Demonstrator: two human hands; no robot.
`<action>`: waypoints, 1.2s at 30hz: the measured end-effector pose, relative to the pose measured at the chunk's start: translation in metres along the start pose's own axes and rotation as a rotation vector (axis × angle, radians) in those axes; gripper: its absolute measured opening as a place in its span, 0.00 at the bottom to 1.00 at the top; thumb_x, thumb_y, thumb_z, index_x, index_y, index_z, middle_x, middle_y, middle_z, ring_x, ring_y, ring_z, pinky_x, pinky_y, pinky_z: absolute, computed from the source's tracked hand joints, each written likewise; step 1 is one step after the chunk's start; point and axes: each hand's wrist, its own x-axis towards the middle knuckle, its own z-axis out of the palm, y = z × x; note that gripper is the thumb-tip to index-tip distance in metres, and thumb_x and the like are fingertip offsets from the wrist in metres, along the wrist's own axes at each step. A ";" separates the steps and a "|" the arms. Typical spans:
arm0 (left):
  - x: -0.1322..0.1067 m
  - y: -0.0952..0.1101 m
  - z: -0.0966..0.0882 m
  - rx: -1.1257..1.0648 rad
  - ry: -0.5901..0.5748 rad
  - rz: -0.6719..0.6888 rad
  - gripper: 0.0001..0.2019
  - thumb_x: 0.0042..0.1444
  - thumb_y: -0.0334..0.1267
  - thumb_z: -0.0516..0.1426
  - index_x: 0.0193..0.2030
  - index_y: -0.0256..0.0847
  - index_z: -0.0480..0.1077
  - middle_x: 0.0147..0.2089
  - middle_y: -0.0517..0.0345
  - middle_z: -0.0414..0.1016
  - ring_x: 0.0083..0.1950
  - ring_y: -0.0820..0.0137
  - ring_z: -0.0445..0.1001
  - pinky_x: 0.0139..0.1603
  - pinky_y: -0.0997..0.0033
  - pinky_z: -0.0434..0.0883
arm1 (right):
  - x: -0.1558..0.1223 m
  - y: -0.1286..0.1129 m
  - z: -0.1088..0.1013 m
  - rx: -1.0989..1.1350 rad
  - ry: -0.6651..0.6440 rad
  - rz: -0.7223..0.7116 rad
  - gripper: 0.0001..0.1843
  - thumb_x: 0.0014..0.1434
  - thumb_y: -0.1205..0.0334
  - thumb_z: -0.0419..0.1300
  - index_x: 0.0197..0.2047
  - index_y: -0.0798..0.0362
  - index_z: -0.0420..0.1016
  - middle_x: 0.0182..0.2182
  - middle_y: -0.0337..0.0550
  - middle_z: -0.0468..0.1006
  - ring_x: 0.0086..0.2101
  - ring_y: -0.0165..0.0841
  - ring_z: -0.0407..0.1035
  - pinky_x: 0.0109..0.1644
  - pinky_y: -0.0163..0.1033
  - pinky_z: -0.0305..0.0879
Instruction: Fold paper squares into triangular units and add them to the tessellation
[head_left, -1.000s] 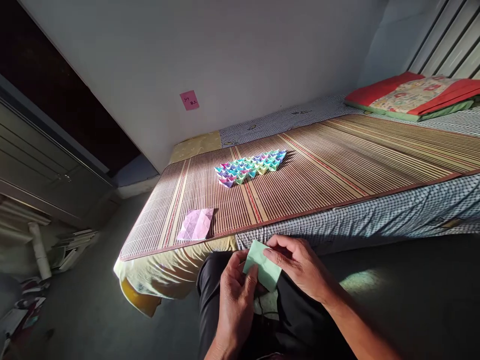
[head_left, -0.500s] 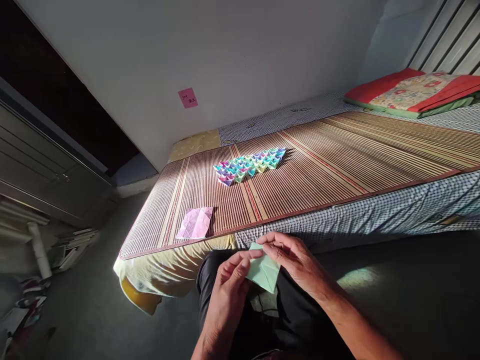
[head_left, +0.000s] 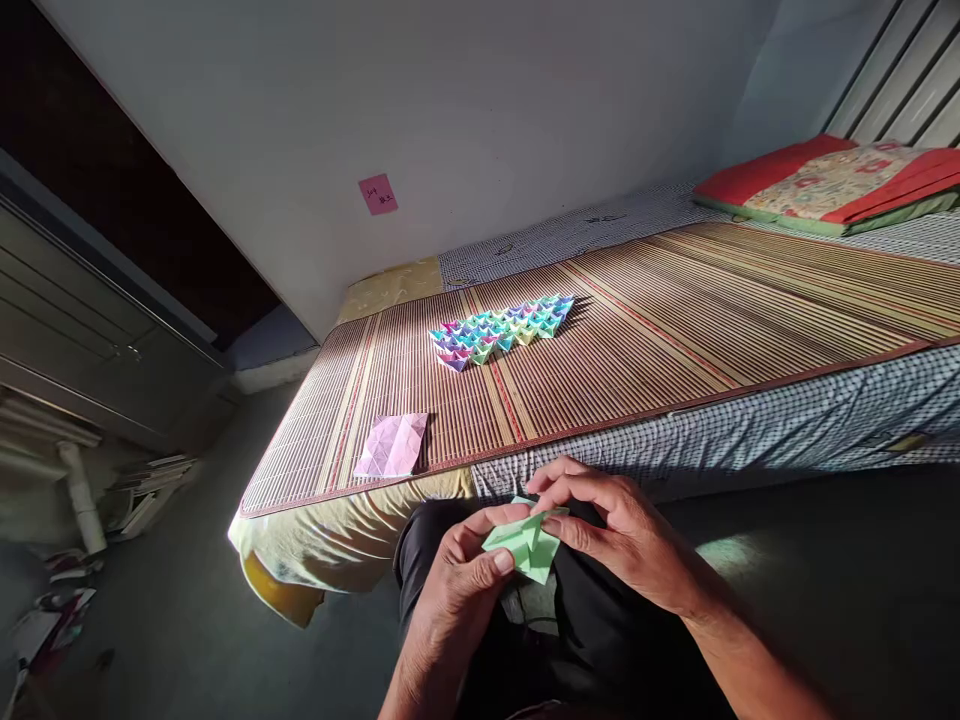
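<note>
Light green folded paper is held between both hands above my lap, in front of the bed's edge. My left hand pinches its left side, thumb on top and fingers behind. On the upper right side, my right hand grips the paper between thumb and fingers. A fold stands up from the middle of the sheet. Beyond the hands, a creased pink paper sheet lies near the mat's front edge. Several small folded paper pieces in many colours stand in rows farther back on the mat.
The striped bamboo mat covers the bed, over a checked sheet. A folded red and floral quilt rests at the far right. A pink note is stuck to the wall. Stacked books or papers lie on the floor at left.
The green paper has gone from a flatter square to a shape with a raised fold in the middle. My right hand has shifted slightly right, and my left thumb has moved onto the paper.
</note>
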 end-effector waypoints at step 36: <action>-0.009 -0.005 0.018 0.551 0.285 0.179 0.15 0.54 0.47 0.67 0.30 0.36 0.74 0.27 0.61 0.66 0.28 0.75 0.59 0.28 0.77 0.61 | -0.008 0.002 0.026 0.059 0.075 0.131 0.13 0.67 0.60 0.60 0.30 0.51 0.68 0.31 0.37 0.73 0.29 0.29 0.66 0.32 0.34 0.61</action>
